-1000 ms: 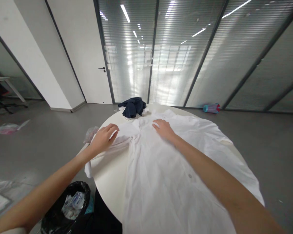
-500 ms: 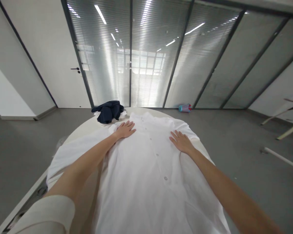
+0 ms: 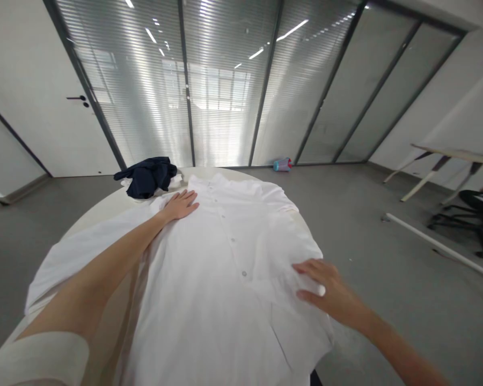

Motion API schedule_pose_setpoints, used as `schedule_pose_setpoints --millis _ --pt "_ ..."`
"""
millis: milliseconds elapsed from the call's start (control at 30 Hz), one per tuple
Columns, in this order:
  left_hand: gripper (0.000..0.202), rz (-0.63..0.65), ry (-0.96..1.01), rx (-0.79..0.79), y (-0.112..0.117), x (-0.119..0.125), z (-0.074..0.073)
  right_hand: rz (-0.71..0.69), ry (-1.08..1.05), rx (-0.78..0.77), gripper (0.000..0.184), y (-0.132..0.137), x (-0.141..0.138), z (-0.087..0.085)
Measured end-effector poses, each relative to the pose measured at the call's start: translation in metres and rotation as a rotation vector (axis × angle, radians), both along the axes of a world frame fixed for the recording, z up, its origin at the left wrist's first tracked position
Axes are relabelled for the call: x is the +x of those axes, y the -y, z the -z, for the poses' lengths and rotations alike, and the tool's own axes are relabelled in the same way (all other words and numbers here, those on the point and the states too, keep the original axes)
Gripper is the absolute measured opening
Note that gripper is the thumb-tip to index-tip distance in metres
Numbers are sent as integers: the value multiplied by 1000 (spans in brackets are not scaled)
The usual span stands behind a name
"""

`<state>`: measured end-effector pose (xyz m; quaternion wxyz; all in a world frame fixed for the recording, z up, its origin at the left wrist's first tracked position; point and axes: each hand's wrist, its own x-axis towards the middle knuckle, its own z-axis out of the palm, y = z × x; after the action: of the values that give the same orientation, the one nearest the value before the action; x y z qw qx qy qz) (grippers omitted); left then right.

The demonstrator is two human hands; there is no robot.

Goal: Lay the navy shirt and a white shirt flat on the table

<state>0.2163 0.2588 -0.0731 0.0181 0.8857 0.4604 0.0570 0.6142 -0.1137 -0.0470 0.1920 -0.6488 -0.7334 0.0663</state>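
A white button-up shirt (image 3: pixel 209 268) lies spread front side up, its collar at the far end and a row of buttons down the middle. My left hand (image 3: pixel 180 205) rests flat on the shirt near its left shoulder area, fingers stretched out. Over the shirt's right edge is my right hand (image 3: pixel 326 287), its thumb and fingers apart and curved, with white cloth showing in the gap between them. The right hand is slightly blurred. One long sleeve (image 3: pixel 72 246) extends to the left, partly under my left forearm.
The shirt covers most of a round white table (image 3: pixel 99 212). Dark navy cloth (image 3: pixel 147 177) is heaped at the table's far left, over something white. A blue and red container (image 3: pixel 282 164) lies on the floor by the glass partition. Another table (image 3: pixel 453 153) and a black chair base (image 3: pixel 462 220) stand right.
My right hand has left its flat place on the shirt's upper chest and come nearer, to the right edge. My left hand stays on the shirt. The view has turned right.
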Motion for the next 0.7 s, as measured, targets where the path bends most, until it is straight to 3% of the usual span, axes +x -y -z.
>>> schedule_pose_setpoints --millis 133,300,400,567,633,700 --pt "67 0 -3 11 1 0 0 173 -184 -62 41 44 -33 7" --pt "65 -6 1 16 2 0 -1 265 -307 -173 31 47 -49 3" --pt "63 -10 10 21 3 1 -2 153 -332 -240 12 57 -64 -19" --pt "58 0 24 58 7 0 -3 -320 -341 -653 11 86 -94 -75" --pt "54 11 27 110 10 0 -6 -327 -319 -638 14 83 -98 -85" --pt "48 31 41 191 15 2 -11 -242 -292 -479 17 64 -96 -82"
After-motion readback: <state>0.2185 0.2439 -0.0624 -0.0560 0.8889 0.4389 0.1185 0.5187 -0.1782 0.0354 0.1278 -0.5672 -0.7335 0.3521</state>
